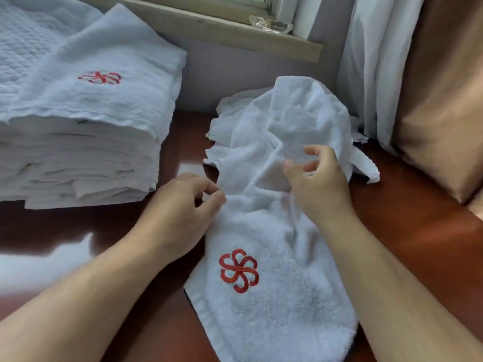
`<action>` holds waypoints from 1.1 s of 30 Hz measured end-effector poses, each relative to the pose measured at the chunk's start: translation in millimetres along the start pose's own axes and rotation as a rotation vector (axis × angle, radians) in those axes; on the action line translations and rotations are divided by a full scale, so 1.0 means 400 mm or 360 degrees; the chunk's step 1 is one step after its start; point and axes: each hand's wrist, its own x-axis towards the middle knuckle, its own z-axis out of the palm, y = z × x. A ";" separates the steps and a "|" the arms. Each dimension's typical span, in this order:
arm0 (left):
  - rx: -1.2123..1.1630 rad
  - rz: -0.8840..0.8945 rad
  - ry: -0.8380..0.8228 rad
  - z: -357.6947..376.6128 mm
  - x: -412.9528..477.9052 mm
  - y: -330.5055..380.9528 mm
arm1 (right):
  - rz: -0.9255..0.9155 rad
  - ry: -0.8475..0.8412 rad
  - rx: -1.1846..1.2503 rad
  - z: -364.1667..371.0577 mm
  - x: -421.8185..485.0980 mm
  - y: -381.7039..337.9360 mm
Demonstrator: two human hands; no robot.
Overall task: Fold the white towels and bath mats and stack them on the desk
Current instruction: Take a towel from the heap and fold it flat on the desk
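One loose towel (274,309) with a red emblem lies crumpled on the red-brown worktop (418,244), to the right of one tall stack (86,131) of folded towels. There are two hands. The left hand (180,212) pinches the towel's edge. The right hand (318,184) curls over the cloth, and I cannot tell if it grips. Behind are a window sill (209,24) and a white curtain (366,61).

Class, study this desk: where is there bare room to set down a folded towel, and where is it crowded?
Bare desk lies in front of the folded stack, left of the loose towel. A narrower strip runs between that towel and the brown fabric. The back right, where the towel bunches against the white curtain, is crowded.
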 end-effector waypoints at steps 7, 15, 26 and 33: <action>-0.0103 -0.0098 -0.0172 -0.007 -0.016 0.013 | -0.0112 -0.0201 -0.0183 0.016 -0.007 -0.006; -0.0410 -0.0291 -0.0405 -0.030 -0.021 0.050 | 0.0330 0.0423 0.0014 -0.007 0.010 0.005; -0.0969 -0.0279 -0.0445 -0.044 -0.031 0.053 | 0.0101 -0.0187 0.0626 0.019 -0.029 -0.031; -0.1347 -0.0502 -0.0383 -0.048 -0.014 0.031 | 0.0118 -0.0715 0.1890 -0.013 -0.033 -0.052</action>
